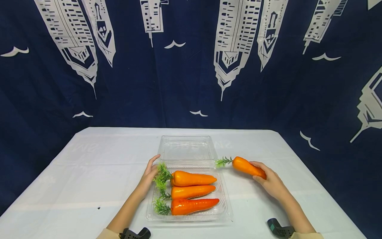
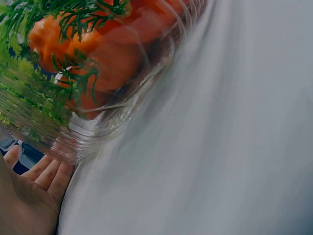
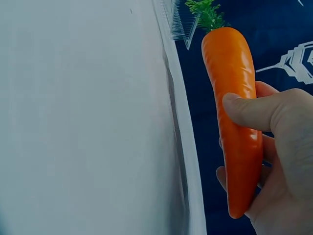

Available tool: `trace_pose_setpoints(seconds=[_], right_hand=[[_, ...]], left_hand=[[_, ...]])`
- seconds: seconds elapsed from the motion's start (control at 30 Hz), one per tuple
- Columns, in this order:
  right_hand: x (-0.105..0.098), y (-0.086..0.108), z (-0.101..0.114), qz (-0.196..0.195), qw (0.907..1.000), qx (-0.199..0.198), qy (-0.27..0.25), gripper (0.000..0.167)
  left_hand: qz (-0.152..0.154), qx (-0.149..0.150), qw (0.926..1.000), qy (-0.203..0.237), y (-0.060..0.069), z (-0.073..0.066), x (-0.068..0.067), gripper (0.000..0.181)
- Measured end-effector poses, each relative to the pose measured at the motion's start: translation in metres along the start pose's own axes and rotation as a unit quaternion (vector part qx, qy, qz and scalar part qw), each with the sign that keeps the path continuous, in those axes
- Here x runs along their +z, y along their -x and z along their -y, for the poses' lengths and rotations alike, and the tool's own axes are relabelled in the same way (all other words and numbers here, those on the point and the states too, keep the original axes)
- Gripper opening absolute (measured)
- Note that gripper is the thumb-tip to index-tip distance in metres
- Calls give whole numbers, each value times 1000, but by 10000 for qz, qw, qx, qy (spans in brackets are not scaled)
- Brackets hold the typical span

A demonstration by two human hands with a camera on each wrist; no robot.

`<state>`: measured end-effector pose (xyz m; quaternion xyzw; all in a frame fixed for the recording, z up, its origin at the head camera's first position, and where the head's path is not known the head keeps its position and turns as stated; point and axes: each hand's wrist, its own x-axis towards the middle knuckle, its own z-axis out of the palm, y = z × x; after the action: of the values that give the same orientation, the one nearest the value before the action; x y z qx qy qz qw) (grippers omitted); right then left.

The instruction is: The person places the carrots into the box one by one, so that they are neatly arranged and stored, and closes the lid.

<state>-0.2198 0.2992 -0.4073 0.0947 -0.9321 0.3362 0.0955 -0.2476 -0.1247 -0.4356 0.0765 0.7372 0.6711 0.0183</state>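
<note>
In the head view my right hand (image 1: 270,181) grips an orange carrot (image 1: 246,166) to the right of a clear plastic box (image 1: 225,202). The right wrist view shows my thumb across the carrot (image 3: 234,112), its green top pointing away and its tip toward the palm. My left hand (image 1: 149,176) rests against the left side of the box, fingers extended. Those fingers touch the ribbed wall in the left wrist view. Inside the box lie several carrots (image 1: 194,192) in rows, their leafy green tops (image 1: 162,182) to the left.
The box's clear lid (image 1: 187,149) lies open behind it, flat on the white-covered table (image 1: 89,172). A dark blue curtain (image 1: 131,83) with white prints hangs behind the table. A small dark speck (image 1: 98,208) sits left of the left forearm.
</note>
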Motion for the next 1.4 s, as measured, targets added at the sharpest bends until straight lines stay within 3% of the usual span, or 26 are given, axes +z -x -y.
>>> trace_pose_setpoints(seconds=[1.0,1.4], right_hand=[[-13,1,-1,-449,9990,7,-43,50],[-16,3,6,-453,9990,-65,-12,49]], left_hand=[[71,58,9999,55,-1,0,0,58],[52,3,10000,-6,0,1,0,57]])
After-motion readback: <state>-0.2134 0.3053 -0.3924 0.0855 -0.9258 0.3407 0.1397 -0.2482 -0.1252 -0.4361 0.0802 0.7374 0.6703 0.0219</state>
